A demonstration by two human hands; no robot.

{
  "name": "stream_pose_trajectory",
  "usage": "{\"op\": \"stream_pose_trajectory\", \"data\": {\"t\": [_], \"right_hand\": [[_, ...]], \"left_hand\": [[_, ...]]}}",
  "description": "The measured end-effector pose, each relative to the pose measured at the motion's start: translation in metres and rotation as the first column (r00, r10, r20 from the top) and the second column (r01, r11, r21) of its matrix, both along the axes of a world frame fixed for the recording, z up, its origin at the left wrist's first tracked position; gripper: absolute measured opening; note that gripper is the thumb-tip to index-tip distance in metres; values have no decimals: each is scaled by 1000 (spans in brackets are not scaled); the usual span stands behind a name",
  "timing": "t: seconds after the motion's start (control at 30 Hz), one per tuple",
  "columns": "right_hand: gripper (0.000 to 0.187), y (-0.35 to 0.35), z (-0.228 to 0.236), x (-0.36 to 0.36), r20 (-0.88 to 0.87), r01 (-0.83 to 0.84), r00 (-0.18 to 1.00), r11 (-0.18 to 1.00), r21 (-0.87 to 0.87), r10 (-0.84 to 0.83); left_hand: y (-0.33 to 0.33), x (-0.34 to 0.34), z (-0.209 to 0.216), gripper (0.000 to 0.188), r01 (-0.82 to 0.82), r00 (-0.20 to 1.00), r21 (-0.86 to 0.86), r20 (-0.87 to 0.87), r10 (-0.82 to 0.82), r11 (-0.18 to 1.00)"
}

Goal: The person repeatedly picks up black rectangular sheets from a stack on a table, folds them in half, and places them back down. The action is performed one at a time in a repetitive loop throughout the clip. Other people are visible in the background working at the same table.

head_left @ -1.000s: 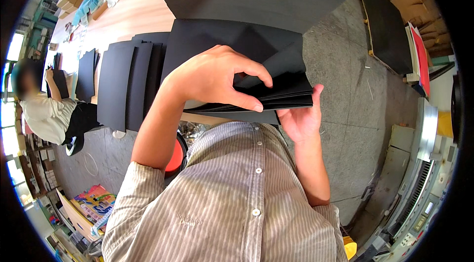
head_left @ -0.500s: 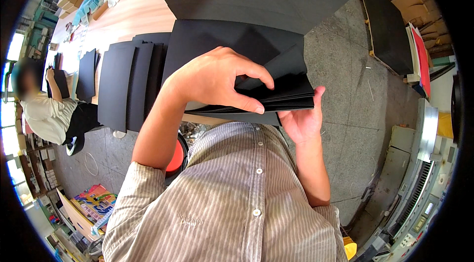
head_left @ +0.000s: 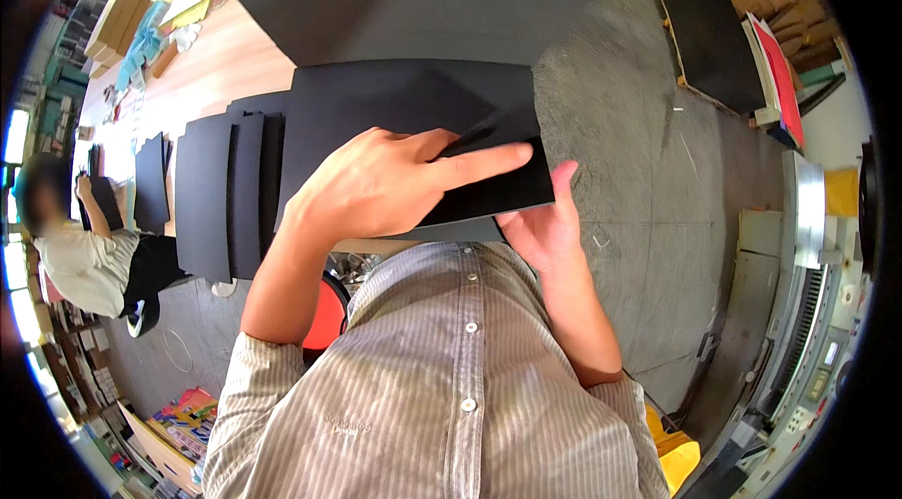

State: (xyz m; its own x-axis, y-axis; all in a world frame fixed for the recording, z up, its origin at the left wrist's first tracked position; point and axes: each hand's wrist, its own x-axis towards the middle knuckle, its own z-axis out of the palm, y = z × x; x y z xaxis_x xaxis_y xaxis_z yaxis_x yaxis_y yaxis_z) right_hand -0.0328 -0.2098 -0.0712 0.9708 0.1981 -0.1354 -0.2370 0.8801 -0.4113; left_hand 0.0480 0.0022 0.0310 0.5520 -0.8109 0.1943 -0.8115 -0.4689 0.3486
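Note:
Black card sheets (head_left: 493, 198) lie under my hands at the table's near edge. My left hand (head_left: 376, 184) rests on top, one finger stretched across the shiny upper sheet toward its right end. That hand's thumb is hidden. My right hand (head_left: 545, 226) holds the right end of the sheets, with its thumb up beyond the edge and its fingers partly hidden beneath. Farther off, a large black board (head_left: 413, 1) stands behind a wide black sheet (head_left: 376, 90).
Overlapping black panels (head_left: 204, 198) sit to the left on the wooden table (head_left: 244, 48). A person (head_left: 85, 259) in a white top works at far left. Behind my left forearm is a red round thing (head_left: 324, 316). At right, a black board (head_left: 705, 34) leans near a machine (head_left: 808, 311).
My left hand has gone from holding several fanned sheet edges to laying a stretched finger on the top sheet. The sheet edges now lie together. The whole view has shifted slightly.

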Motion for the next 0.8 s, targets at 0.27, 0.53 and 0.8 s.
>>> {"op": "stream_pose_trajectory", "data": {"t": [0.27,0.53,0.8], "right_hand": [[63,3,8,3,10,20,1000,999,-28,-20],[64,2,-1,3,22,26,999,1000,-12,-26],[65,2,3,3,-1,30,1000,999,-37,-30]], "left_hand": [[3,9,-2,38,118,964,-202,-210,-161,972],[1,13,3,43,81,934,-224,-322,-152,971],[2,17,-2,44,70,911,-244,-379,-162,967]]}}
